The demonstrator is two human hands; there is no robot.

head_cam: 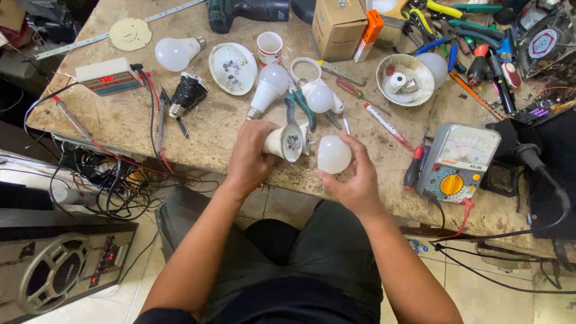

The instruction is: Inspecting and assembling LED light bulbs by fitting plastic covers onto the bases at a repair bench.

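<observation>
While both hands work at the bench edge, an opened lamp sits split in two parts.

Head view: left hand has its grip closed round the white lamp base, open end with small circuit parts turned toward the right. Right hand cups the frosted dome, fingers curled partway, dome just beside the base, not seated on it. Green-handled pliers lie just behind; more bulbs, a paper cup and a multimeter spread around. Judgement: keep the base steady over the bench, hold the dome by its rim with light pressure, and keep fingertips off the exposed board.
</observation>
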